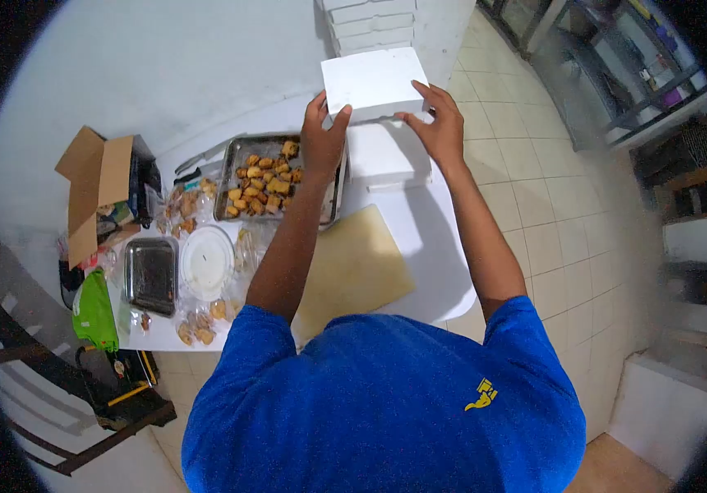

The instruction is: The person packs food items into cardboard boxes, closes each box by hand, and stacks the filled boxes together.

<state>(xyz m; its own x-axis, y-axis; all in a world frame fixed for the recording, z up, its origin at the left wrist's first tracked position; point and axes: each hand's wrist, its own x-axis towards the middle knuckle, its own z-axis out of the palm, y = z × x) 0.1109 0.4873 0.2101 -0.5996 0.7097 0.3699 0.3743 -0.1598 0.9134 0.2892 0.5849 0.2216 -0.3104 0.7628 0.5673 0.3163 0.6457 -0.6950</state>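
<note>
A closed white cardboard box is held between my two hands at the far end of the table. My left hand grips its left front corner, thumb on the front side. At the right end, my right hand clasps the box with fingers over the top edge and thumb low on the front. Just below it lies another white box. Behind, several more white boxes are stacked. A metal tray of browned pastry pieces sits left of my left hand.
A pale cutting board lies near my body. To the left are a white round lid or plate, a dark rectangular pan, bagged pastries, an open carton and a green bag. The white table's edge curves on the right.
</note>
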